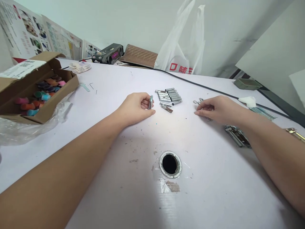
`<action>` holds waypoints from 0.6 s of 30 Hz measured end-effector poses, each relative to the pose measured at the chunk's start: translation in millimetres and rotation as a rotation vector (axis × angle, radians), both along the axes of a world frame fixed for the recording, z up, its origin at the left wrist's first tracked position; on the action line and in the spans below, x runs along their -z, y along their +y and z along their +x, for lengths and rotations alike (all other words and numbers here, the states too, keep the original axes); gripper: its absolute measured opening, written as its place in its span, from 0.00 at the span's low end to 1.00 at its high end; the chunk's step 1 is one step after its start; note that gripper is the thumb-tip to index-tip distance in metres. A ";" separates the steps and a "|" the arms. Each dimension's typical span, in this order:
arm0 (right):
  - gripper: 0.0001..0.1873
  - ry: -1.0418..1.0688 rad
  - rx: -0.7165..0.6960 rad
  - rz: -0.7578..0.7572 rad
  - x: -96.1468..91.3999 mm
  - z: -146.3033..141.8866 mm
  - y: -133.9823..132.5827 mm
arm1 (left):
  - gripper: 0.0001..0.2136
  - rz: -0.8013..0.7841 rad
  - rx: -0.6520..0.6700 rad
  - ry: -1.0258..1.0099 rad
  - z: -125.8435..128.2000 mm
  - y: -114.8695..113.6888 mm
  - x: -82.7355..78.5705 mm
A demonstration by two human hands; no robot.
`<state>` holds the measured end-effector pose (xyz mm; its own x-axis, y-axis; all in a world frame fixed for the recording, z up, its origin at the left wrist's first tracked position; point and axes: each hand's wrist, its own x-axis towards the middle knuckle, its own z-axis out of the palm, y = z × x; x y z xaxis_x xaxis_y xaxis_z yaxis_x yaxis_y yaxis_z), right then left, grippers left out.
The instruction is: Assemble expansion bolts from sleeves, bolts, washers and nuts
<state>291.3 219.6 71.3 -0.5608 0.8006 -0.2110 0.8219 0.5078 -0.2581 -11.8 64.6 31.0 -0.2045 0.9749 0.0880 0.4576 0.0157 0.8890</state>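
Observation:
My left hand (134, 106) rests on the white table with its fingers curled around a small silver metal tube (151, 101), held upright. Just to its right lies a row of several similar metal tubes (169, 96), and one darker piece (166, 108) lies apart in front of them. My right hand (218, 109) lies palm down further right, fingers bent together on the table next to some small metal rings (198, 101); whether it holds anything is hidden.
An open cardboard box (51, 106) of coloured caps stands at the left on clear plastic. A round hole (170, 164) with a metal rim is in the table in front. Metal parts (235, 135) lie beside my right forearm. A black cable (214, 90) and a white plastic bag (183, 54) are at the back.

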 end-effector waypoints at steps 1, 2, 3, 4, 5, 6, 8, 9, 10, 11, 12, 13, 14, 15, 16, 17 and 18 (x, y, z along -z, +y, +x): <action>0.17 0.005 -0.001 -0.011 0.6 -0.8 -0.3 | 0.12 0.006 -0.007 -0.020 1.2 -1.2 -0.9; 0.17 0.005 0.000 -0.012 0.9 -1.3 -0.5 | 0.12 0.016 -0.016 -0.039 2.2 -2.1 -1.6; 0.16 0.007 0.003 -0.003 1.0 -1.7 -0.5 | 0.12 0.029 -0.024 -0.056 2.9 -2.8 -2.1; 0.16 0.007 0.006 0.009 0.8 -1.9 -0.6 | 0.12 0.045 -0.031 -0.068 3.1 -3.0 -2.2; 0.15 0.003 0.015 0.016 0.2 -2.3 -0.8 | 0.11 0.061 -0.034 -0.077 2.9 -2.9 -2.0; 0.15 -0.004 0.021 0.014 -1.2 -3.1 -0.9 | 0.11 0.072 -0.034 -0.083 2.2 -2.5 -1.4; 0.16 -0.003 0.036 0.000 -5.8 -6.8 -0.6 | 0.11 0.069 -0.028 -0.092 0.3 -1.1 0.2; 0.14 0.011 0.064 0.001 -8.8 -9.8 0.2 | 0.11 0.060 -0.024 -0.098 -0.7 -0.5 1.0; 0.12 0.035 0.109 0.011 -11.7 -13.5 1.9 | 0.11 0.054 -0.018 -0.104 -1.4 0.1 1.7; 0.10 0.062 0.160 0.027 -14.2 -17.5 4.4 | 0.11 0.051 -0.012 -0.108 -2.0 0.5 2.2; 0.09 0.080 0.209 0.039 -15.9 -21.7 7.7 | 0.10 0.053 -0.008 -0.110 -2.3 0.8 2.6; 0.10 0.078 0.249 0.041 -16.7 -25.7 11.5 | 0.10 0.058 -0.007 -0.111 -2.3 0.9 2.8; 0.12 0.062 0.268 0.032 -16.5 -29.1 15.6 | 0.10 0.064 -0.007 -0.110 -2.1 1.0 2.9; 0.15 0.038 0.267 0.019 -15.5 -31.9 19.3 | 0.09 0.068 -0.007 -0.109 -1.9 1.0 2.9; 0.16 0.011 0.267 0.010 -14.0 -33.8 22.4 | 0.09 0.068 -0.007 -0.109 -1.6 1.0 3.0; 0.15 -0.012 0.270 0.009 -12.4 -35.1 24.6 | 0.08 0.066 -0.009 -0.108 -1.3 1.0 3.1; 0.14 -0.027 0.276 0.017 -11.1 -35.9 25.7 | 0.08 0.064 -0.010 -0.109 -1.1 1.0 3.3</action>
<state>255.5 245.3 82.4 -0.3156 0.9259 -0.2078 0.9362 0.2681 -0.2271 -12.9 65.7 27.7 -0.2256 0.9659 0.1267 0.3587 -0.0386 0.9327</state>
